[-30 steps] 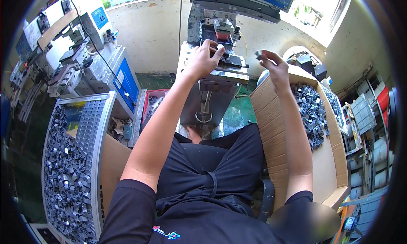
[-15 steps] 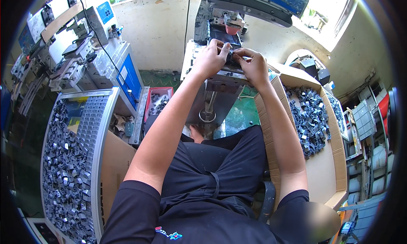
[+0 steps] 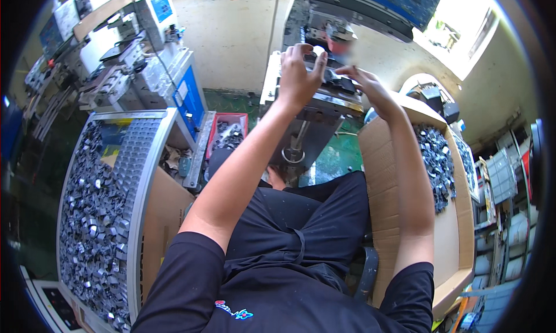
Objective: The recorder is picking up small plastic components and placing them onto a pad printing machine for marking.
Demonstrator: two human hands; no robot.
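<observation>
At the machine bed my left hand point(image 3: 299, 79) pinches a small piece point(image 3: 318, 51) whose top shines white between thumb and fingertips. Its exact shape is too small to tell. To the right, my right hand point(image 3: 373, 90) is open, fingers stretched toward a dark fixture point(image 3: 340, 84) on the bed. No part shows in that hand. Just beyond the hands hangs the machine's reddish pad point(image 3: 339, 46), under the machine head.
To my left stands a metal-framed tray point(image 3: 98, 217) heaped with small dark-grey parts. A red bin point(image 3: 243, 121) with more parts sits beyond it. At right a cardboard box point(image 3: 385, 200) holds similar parts. Another machine point(image 3: 139, 72) stands back left.
My hands have come apart from over the fixture. The left holds the small bright piece up, while the right has drawn away rightward and opened. The whole view has shifted slightly.
</observation>
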